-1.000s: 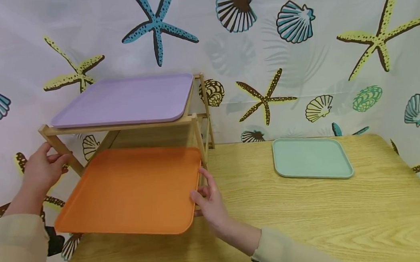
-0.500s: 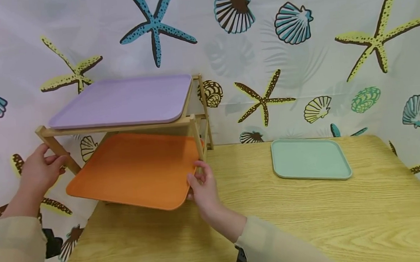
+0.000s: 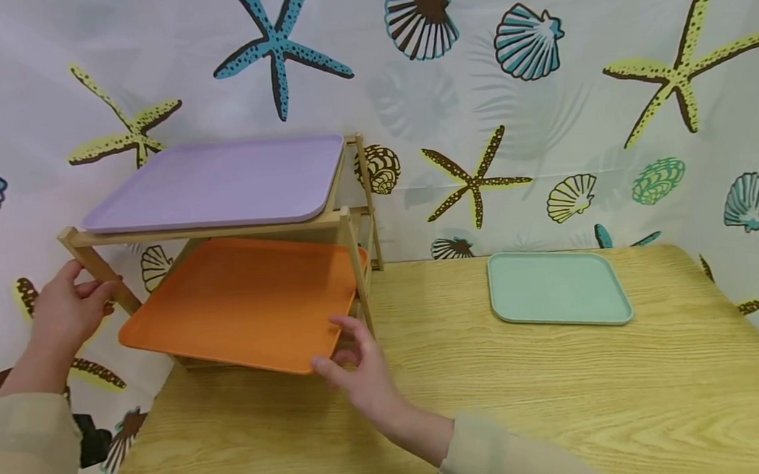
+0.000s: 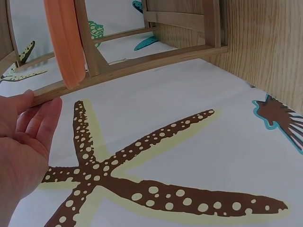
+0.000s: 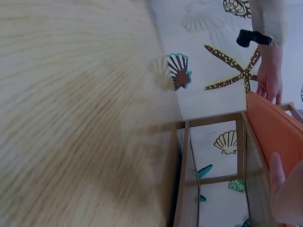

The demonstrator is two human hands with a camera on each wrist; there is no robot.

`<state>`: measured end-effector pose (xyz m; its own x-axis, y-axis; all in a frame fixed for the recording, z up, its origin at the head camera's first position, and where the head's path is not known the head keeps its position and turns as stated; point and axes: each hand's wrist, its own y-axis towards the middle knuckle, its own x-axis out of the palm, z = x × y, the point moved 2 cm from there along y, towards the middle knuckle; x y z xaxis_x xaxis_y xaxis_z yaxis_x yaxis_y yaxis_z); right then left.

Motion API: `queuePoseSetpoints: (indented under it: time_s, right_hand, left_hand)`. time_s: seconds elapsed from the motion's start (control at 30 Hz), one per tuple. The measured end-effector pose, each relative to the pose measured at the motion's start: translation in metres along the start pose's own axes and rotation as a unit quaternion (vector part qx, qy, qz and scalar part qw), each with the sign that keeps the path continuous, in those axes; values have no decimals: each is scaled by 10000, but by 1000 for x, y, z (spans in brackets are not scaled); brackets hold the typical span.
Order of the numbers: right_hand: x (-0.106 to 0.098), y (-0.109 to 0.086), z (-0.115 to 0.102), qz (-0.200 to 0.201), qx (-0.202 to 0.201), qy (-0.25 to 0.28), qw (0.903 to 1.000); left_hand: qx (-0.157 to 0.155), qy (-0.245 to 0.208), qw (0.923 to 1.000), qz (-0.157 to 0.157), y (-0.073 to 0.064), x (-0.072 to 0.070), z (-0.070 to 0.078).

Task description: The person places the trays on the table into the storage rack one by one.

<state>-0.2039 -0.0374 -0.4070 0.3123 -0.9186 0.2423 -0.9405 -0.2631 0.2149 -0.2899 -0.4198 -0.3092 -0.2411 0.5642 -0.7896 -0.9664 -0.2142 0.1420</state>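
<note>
Trays, three of them, is what we're looking at. We see the flat orange rounded-corner tray [image 3: 246,303] on the lower level of a pale wooden slatted rack [image 3: 255,229], sitting askew, with its front edge poking out past the frame and its back right corner showing beyond the front right post [image 3: 356,260]. Our left hand [image 3: 67,307] has thumb and fingers pinched round the rack's front left post [image 3: 97,265]. Our right hand [image 3: 368,372] is at the tray's front right corner, thumb and index finger spread loosely and not wrapped round it, so we'd call it let go; whether a fingertip touches, we can't tell. Up top we've got a smooth lilac rectangular tray [image 3: 220,183], right above the orange one. Well off to the right, a smaller mint-green rounded tray [image 3: 559,286] lies flat on the yellowish wood-grain table [image 3: 656,379]. Behind everything we've got white cloth [image 3: 363,20] printed with starfish and shells.
</note>
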Motion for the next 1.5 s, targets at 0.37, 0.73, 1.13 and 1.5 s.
queuePoseSetpoints:
  time_s: [0.37,0.73,1.13,1.5]
  right_hand:
    - [-12,7,4,-180,-396,-1567,9867]
    - [-34,25,-13,-176,-598,-1836,9810]
    - [-33,40,0,961,-1140,-2073,9669]
    - [-23,53,7,1613,-1765,-2700,9327]
  left_hand:
    - [32,-156,9999,-43,-1,0,-3]
    - [124,-89,9999,-23,-1,-2,-2]
    - [28,-143,9999,-10,-1,-3,-2]
    - [110,-113,9999,45,-3,-2,-2]
